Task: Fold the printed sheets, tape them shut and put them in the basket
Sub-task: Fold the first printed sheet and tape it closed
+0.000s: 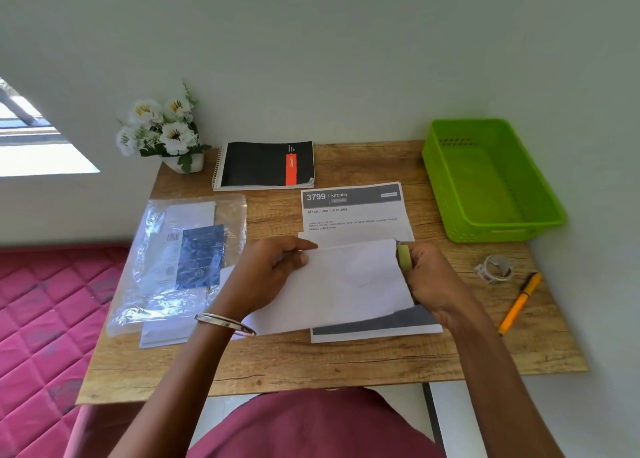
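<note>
Left hand [277,270] fingers pinch the folded sheet [346,284] so it stays flat; right hand [427,277] fingers hold tape [404,257] at its edge.

I see a wood-grain table [346,364] w/ its far edge against a plain pale wall [311,42]. 1 bright window [31,146] at left, daylight coming in. Pink quilted mattress [45,312] below it, beside the table.
</note>
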Motion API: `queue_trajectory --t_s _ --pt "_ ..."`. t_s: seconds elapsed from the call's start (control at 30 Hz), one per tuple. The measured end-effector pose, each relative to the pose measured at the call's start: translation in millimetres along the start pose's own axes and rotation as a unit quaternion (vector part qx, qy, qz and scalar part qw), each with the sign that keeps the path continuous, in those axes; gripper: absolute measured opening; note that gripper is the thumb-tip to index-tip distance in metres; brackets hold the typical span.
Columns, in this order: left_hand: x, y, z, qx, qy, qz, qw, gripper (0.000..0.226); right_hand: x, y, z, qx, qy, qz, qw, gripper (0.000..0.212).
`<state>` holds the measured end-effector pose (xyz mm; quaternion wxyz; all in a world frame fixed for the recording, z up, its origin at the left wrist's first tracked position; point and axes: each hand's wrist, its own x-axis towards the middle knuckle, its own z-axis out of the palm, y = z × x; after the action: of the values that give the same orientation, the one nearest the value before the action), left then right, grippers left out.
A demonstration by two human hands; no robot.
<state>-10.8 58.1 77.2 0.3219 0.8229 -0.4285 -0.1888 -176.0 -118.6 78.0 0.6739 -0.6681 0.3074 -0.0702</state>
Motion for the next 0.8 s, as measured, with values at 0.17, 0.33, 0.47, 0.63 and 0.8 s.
queue_trajectory --t_s 0.17,0.33,0.47,0.63,0.8 --pt "1.8 -15.8 -7.9 0.174 -0.039 0.069 0.982 0.093 5.4 0.1 2.9 0.024 0.051 0.002 0.998 0.029" --pt "4.3 -5.8 8.1 0.283 -0.096 0.141 0.944 0.124 11.4 -4.0 15.1 0.037 0.064 0.003 0.997 0.021" --pt "8.5 -7.2 17.4 0.308 -0.06 0.128 0.941 0.116 12.3 -2.0 20.7 0.037 0.087 -0.004 0.996 0.02" --pt "9.3 -11.1 18.8 0.283 -0.067 0.138 0.947 0.11 21.1 16.5 17.2 -0.093 0.104 -0.033 0.99 0.069" --pt "10.0 -16.8 18.6 0.267 -0.09 0.143 0.949 0.111 23.8 21.4 22.7 -0.158 0.145 -0.207 0.955 0.068"
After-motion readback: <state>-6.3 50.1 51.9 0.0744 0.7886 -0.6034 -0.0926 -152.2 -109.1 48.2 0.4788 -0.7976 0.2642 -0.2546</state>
